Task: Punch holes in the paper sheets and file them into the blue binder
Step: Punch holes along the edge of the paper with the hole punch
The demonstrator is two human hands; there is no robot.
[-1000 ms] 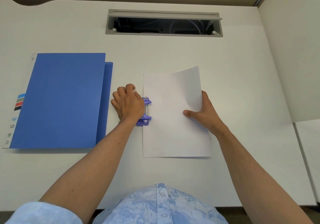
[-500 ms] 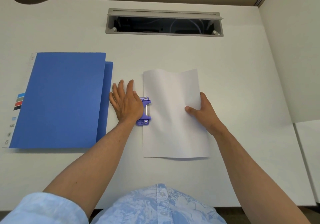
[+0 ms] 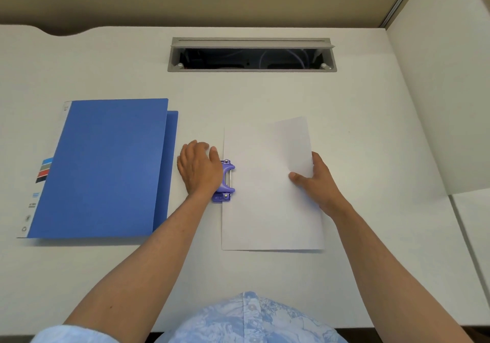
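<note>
White paper sheets [image 3: 265, 210] lie in the middle of the desk, their left edge slid into a small purple hole punch [image 3: 226, 181]. My left hand [image 3: 200, 169] rests palm down on the punch's lever, covering most of it, with the fingers loosely bent and the thumb out towards the paper. My right hand [image 3: 315, 181] pinches the sheets' right edge, thumb on top, and the far right corner curls up off the desk. The closed blue binder [image 3: 106, 167] lies flat to the left, apart from my left hand.
An open grey cable tray [image 3: 252, 55] is set into the desk at the back. A white partition [image 3: 437, 91] stands along the right side. The desk's front edge is near my body.
My left hand's fingers went from curled to stretched flat, then bent again over the punch. The paper's far right corner dropped, then rose again in my right hand.
</note>
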